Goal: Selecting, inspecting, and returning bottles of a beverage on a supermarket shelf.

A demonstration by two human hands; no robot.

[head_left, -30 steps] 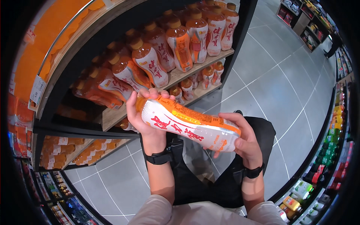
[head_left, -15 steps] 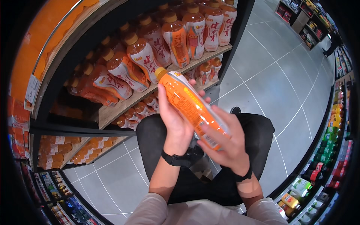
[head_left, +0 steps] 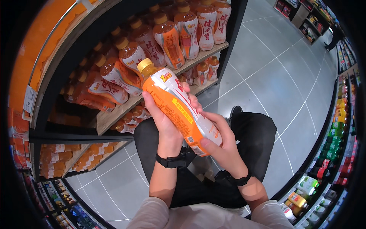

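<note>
Both of my hands hold one large orange drink bottle (head_left: 175,105) with a yellow cap and a white and orange label. My left hand (head_left: 164,123) wraps its middle from behind. My right hand (head_left: 222,143) grips its lower end, thumb on the base. The bottle tilts with its cap up and to the left, toward the wooden shelf (head_left: 126,108). On that shelf stand rows of the same orange bottles (head_left: 173,38); some at the left lie tipped over.
Lower shelves (head_left: 72,162) hold smaller orange bottles. A second aisle rack (head_left: 335,145) with mixed drinks curves along the right edge. Grey tiled floor (head_left: 274,76) stretches behind. My legs in black trousers (head_left: 251,137) are below the hands.
The bottle has turned from lying sideways to pointing cap-up toward the shelf. Its label side has rotated into view and both hands have risen a little.
</note>
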